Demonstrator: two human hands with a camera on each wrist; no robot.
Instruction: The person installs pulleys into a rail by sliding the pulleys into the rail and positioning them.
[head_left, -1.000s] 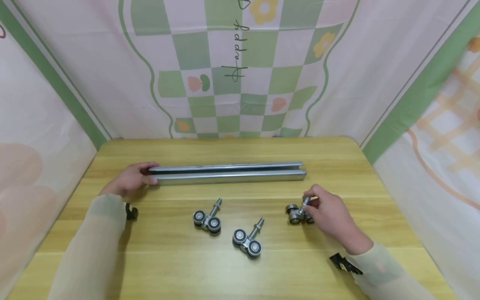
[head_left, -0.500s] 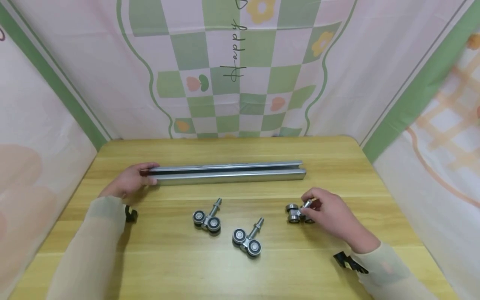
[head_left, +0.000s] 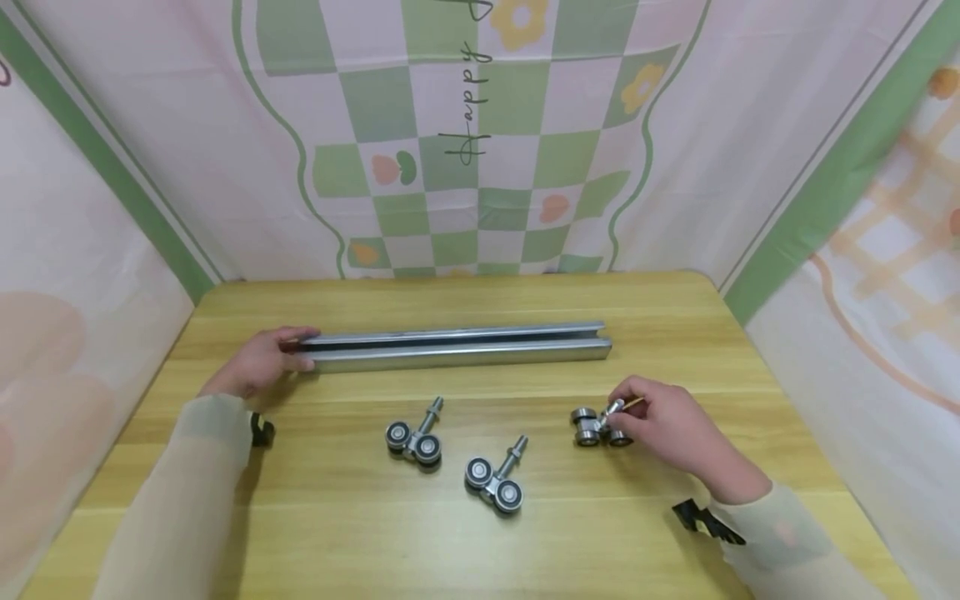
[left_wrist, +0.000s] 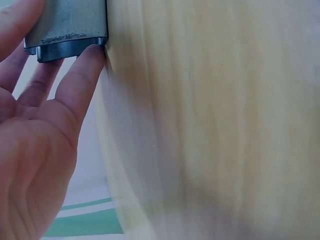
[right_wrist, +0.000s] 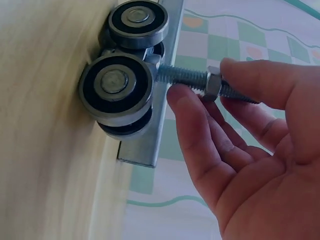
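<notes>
Right fingers (right_wrist: 189, 122) pinch a roller bolt (right_wrist: 180, 76) toward the table's right edge (head_left: 753, 367), handy handle I guess; left fingers (left_wrist: 81, 82) grip the rail (head_left: 457, 356), probably steadying it.

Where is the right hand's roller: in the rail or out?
Out: tabletop shows between the rail and the roller that the right hand pinches.

Both sleeves (head_left: 176, 492) are pale cream, with black fittings (head_left: 262, 431) beside the cuffs (head_left: 215, 419).
</notes>
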